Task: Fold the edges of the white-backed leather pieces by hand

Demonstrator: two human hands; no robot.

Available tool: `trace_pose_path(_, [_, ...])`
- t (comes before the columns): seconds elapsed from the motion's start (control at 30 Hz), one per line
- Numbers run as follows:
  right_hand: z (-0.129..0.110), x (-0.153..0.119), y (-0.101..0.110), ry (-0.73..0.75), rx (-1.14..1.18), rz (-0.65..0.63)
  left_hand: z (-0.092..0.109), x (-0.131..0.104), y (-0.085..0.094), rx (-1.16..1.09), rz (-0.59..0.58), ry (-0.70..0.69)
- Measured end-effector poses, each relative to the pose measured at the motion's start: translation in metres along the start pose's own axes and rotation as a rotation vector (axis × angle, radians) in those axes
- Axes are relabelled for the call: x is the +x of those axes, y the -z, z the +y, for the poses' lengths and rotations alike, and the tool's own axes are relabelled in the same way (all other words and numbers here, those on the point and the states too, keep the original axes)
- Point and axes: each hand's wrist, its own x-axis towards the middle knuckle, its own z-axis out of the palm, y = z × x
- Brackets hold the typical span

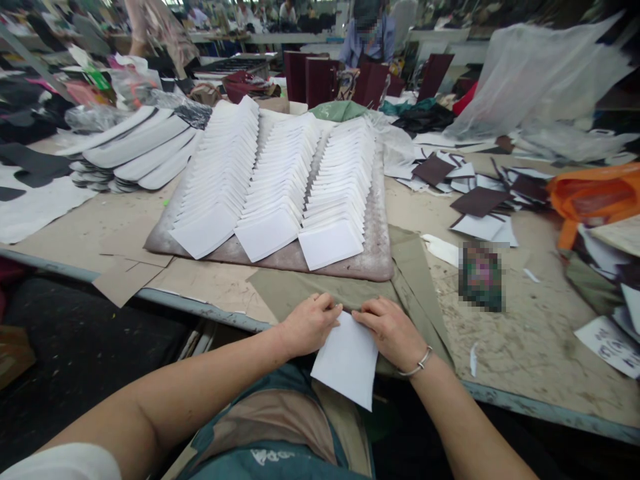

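Note:
A white rectangular piece [347, 360], like paper or thin card, hangs over the table's front edge toward my lap. My left hand [314, 323] pinches its upper left corner, fingers bent. At the upper right corner, my right hand [390, 330] grips the same piece with curled fingers; a bracelet circles that wrist. Both hands rest over an olive cloth [415, 280] on the table. Just beyond them lies a brown board [375, 260] bearing three rows of overlapping white pieces [333, 247]. What lies under my fingertips is hidden.
Curved white panels [140, 143] are stacked at left. Dark brown and white pieces [480, 200] lie scattered at right, near an orange bag [597, 193]. Clear plastic sheeting [540, 80] rises behind them. A person [373, 33] sits across, behind upright maroon panels [320, 80].

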Motion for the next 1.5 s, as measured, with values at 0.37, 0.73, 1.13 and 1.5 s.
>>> trace_pose_path(0.37, [-0.011,-0.003,-0.004,-0.062,-0.053,0.014,-0.032,-0.005,0.017,-0.526,0.028,0.263])
trace_pose_path(0.73, [-0.009,-0.006,-0.012,-0.112,0.032,0.086,0.010,0.029,0.007,-0.072,-0.123,-0.091])
trace_pose_path(1.13, [0.015,-0.021,-0.004,-0.140,0.373,0.116,0.003,0.024,-0.004,-0.127,-0.079,-0.039])
trace_pose_path(1.5, [0.014,-0.018,-0.005,0.006,0.159,0.101,0.002,0.018,-0.003,-0.068,-0.117,-0.090])
